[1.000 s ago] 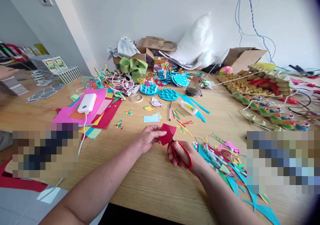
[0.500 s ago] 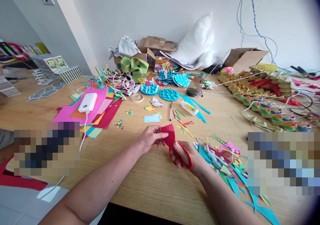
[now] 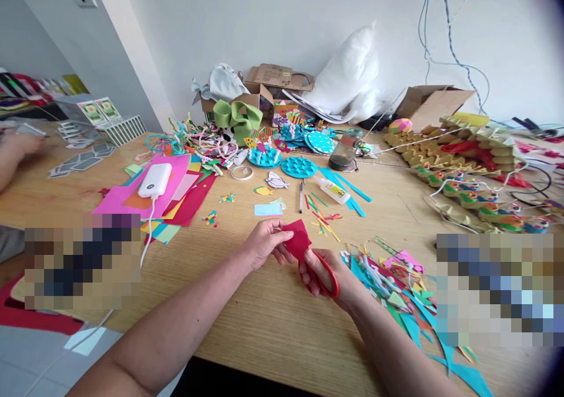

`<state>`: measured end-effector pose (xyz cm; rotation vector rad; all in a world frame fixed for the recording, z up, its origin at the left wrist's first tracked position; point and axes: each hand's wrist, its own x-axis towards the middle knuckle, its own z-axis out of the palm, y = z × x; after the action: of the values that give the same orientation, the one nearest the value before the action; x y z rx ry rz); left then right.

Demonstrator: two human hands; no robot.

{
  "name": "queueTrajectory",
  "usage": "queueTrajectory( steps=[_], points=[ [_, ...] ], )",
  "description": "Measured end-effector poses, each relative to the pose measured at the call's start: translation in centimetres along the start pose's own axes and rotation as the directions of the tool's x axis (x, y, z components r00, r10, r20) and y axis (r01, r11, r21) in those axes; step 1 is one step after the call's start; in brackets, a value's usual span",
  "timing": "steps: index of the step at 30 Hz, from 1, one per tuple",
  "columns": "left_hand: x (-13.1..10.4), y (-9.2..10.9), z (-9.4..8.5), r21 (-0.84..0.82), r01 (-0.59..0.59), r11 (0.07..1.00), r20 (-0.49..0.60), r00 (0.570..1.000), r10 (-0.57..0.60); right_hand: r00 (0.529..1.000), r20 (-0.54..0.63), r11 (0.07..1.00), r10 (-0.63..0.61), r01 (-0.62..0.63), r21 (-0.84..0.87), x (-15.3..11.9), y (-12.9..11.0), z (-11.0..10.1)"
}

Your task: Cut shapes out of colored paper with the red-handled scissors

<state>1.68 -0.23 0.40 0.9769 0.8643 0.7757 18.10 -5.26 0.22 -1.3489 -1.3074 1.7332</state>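
Between the thumb and fingers of my left hand point(image 3: 267, 244) is a small piece of red paper point(image 3: 298, 238), held above the table. My right hand point(image 3: 329, 276) is closed round the handles of red scissors point(image 3: 331, 275). The scissor blades are hidden behind the paper and my fingers, so I cannot tell whether they are apart. Beyond my hands lie a light blue paper rectangle point(image 3: 268, 209), a pen point(image 3: 301, 198), thin coloured paper strips point(image 3: 325, 224) and a white glue bottle point(image 3: 333, 191).
Paper scraps point(image 3: 400, 285) are heaped right of my right hand. Coloured sheets carry a white power bank point(image 3: 155, 181) at left, its cable running down past the table edge. Blue decorated discs point(image 3: 298, 167) and egg trays point(image 3: 440, 150) stand farther back. Another person's hand point(image 3: 26, 141) shows at far left.
The red paper has turned in my left hand and now shows a flatter, broader face. My right hand with the scissors is nearly still. Another person's hand has appeared at far left.
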Motion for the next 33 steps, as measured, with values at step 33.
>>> queueTrajectory(
  steps=[33],
  points=[
    [0.14, 0.42, 0.01, -0.241, 0.092, 0.966, -0.006, 0.995, -0.096, 0.991, 0.121, 0.999, -0.053, 0.053, 0.003, -0.24, -0.61, -0.01]
  ],
)
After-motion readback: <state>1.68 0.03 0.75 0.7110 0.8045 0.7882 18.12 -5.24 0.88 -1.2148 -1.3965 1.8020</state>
